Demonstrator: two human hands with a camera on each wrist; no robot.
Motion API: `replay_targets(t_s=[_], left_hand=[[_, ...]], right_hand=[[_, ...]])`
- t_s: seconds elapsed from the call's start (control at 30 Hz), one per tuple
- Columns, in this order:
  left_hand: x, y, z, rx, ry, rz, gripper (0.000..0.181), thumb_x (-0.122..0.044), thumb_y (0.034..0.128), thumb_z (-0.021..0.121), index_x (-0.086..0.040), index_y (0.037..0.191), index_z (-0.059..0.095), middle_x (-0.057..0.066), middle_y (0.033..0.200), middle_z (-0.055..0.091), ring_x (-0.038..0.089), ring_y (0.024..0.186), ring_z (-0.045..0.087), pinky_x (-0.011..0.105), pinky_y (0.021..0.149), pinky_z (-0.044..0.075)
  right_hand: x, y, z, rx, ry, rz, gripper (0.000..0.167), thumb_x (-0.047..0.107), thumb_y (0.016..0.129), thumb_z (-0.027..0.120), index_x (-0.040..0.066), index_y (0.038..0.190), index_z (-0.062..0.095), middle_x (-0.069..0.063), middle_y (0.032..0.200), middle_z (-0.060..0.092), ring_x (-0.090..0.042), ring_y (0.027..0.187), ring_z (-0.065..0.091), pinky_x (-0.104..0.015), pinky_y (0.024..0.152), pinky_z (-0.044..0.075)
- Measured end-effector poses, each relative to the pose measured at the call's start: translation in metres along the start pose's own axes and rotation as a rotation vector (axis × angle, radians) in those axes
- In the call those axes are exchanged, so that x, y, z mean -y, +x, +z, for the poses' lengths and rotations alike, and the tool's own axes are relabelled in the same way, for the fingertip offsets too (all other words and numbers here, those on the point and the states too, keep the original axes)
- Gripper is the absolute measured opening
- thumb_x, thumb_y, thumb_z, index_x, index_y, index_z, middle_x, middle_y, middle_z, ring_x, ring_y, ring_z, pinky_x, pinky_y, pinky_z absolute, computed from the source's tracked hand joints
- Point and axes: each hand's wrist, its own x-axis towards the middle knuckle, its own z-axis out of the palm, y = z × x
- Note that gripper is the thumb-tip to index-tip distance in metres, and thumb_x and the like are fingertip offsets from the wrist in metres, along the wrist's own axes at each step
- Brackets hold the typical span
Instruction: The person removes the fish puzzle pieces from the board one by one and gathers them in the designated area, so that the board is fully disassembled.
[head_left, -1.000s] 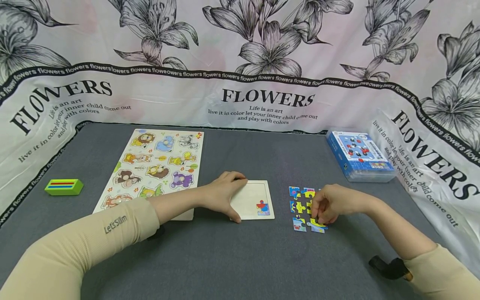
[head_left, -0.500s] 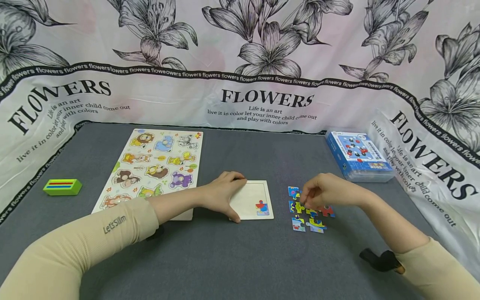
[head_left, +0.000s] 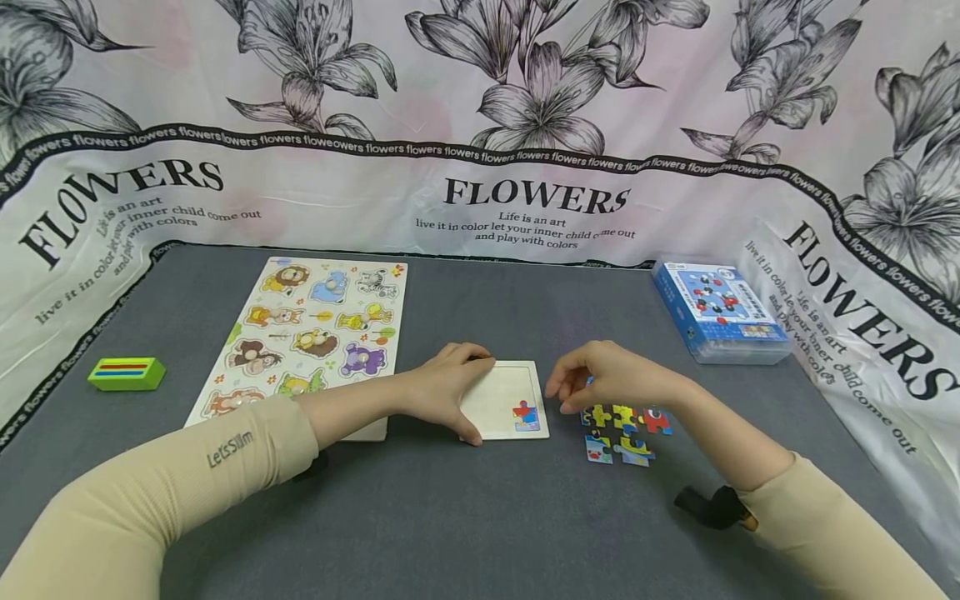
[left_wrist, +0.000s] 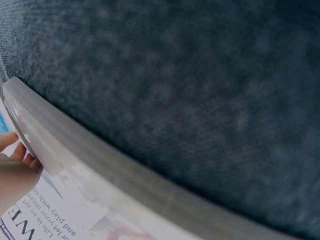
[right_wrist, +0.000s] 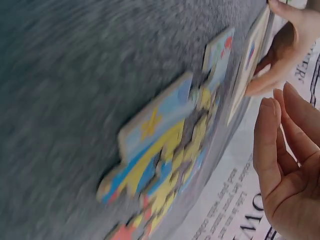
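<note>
A small pale wooden puzzle tray [head_left: 498, 400] lies flat on the grey cloth, with one red-and-blue jigsaw piece [head_left: 527, 415] in its near right corner. My left hand [head_left: 444, 392] holds the tray at its left side, thumb at the near edge and fingers at the far edge. Between the tray and the loose jigsaw pieces [head_left: 622, 417], my right hand [head_left: 611, 375] hovers with fingers loosely bent. No piece shows between its fingertips in the right wrist view, and it hides some far pieces in the head view.
Left of the tray lies a large animal puzzle board [head_left: 322, 325], partly under my left forearm. A green block [head_left: 127, 374] with coloured stripes sits at the far left. A blue box [head_left: 720, 312] stands at the back right, before a flower-printed curtain [head_left: 525, 200].
My right hand has moved left from the loose pieces toward the tray, uncovering a red piece at the right of the group. My left hand and the tray have stayed still.
</note>
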Motion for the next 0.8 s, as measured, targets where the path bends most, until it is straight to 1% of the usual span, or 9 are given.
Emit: replay_targets(t_s=[0.23, 0.37, 0.5, 0.8], left_hand=[[-0.001, 0.001, 0.001, 0.005, 0.001, -0.008, 0.109, -0.049, 0.068, 0.087, -0.005, 0.153, 0.034, 0.013, 0.156, 0.031, 0.03, 0.142, 0.029, 0.048, 0.117, 0.033], [-0.002, 0.002, 0.001, 0.01, -0.004, -0.01, 0.11, -0.048, 0.068, 0.087, -0.005, 0.153, 0.034, 0.013, 0.156, 0.031, 0.03, 0.142, 0.028, 0.048, 0.117, 0.032], [-0.002, 0.002, 0.001, 0.01, -0.007, -0.012, 0.11, -0.048, 0.0677, 0.087, -0.005, 0.153, 0.033, 0.012, 0.156, 0.031, 0.03, 0.142, 0.028, 0.048, 0.117, 0.033], [-0.001, 0.002, 0.003, 0.005, -0.014, -0.017, 0.109, -0.048, 0.0676, 0.088, -0.005, 0.153, 0.034, 0.012, 0.155, 0.031, 0.03, 0.141, 0.029, 0.048, 0.116, 0.034]], right_hand=[[0.007, 0.018, 0.013, 0.02, 0.027, -0.038, 0.019, 0.01, 0.082, 0.078, 0.015, 0.1, 0.074, -0.001, 0.088, 0.069, -0.012, 0.079, 0.065, -0.024, 0.07, 0.057], [0.01, 0.025, 0.018, 0.012, -0.021, -0.056, 0.021, 0.01, 0.08, 0.08, 0.017, 0.099, 0.074, -0.002, 0.091, 0.071, -0.009, 0.079, 0.065, -0.024, 0.069, 0.056], [0.01, 0.028, 0.021, 0.016, -0.062, -0.077, 0.026, 0.011, 0.079, 0.082, 0.017, 0.102, 0.073, -0.002, 0.093, 0.07, -0.008, 0.081, 0.063, -0.024, 0.07, 0.054], [0.009, 0.03, 0.024, 0.027, -0.071, -0.099, 0.032, 0.014, 0.076, 0.084, 0.017, 0.104, 0.071, 0.0, 0.098, 0.07, -0.008, 0.084, 0.064, -0.023, 0.074, 0.055]])
